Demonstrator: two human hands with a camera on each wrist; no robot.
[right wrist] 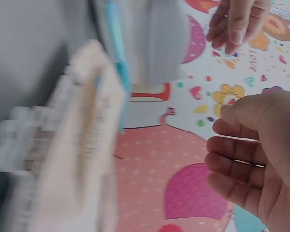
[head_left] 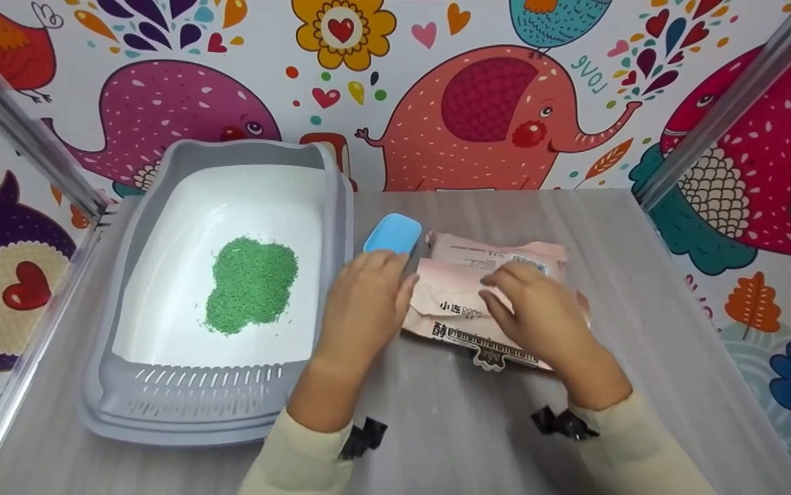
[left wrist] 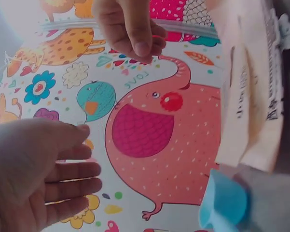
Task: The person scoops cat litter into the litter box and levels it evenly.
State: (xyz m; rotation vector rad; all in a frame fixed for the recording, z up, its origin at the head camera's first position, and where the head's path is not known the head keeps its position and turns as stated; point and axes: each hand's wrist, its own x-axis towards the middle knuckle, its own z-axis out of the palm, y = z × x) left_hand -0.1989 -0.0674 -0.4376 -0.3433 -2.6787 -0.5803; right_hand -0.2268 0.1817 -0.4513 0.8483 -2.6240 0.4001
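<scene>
My left hand (head_left: 368, 306) hovers between the litter box and the pink bag, its fingers relaxed and the palm bare in the left wrist view. Just beyond its fingertips lies a light-blue scoop (head_left: 394, 232), partly hidden by that hand. Above the right part of the pink bag (head_left: 447, 285) is my right hand (head_left: 543, 313). The right wrist view shows its loosely bent fingers (right wrist: 236, 150) with nothing in them, apart from the bag (right wrist: 82, 145). That bag lies flat with its top folded over and a dark paw-shaped tab on its near edge.
A grey litter box (head_left: 341, 220) with a white inside stands on the left, a slotted ledge at its near end. Green pellets (head_left: 251, 285) lie in a patch on its floor. A cartoon-printed wall (head_left: 340, 110) and metal posts (head_left: 718, 103) bound the grey tabletop (head_left: 429, 426).
</scene>
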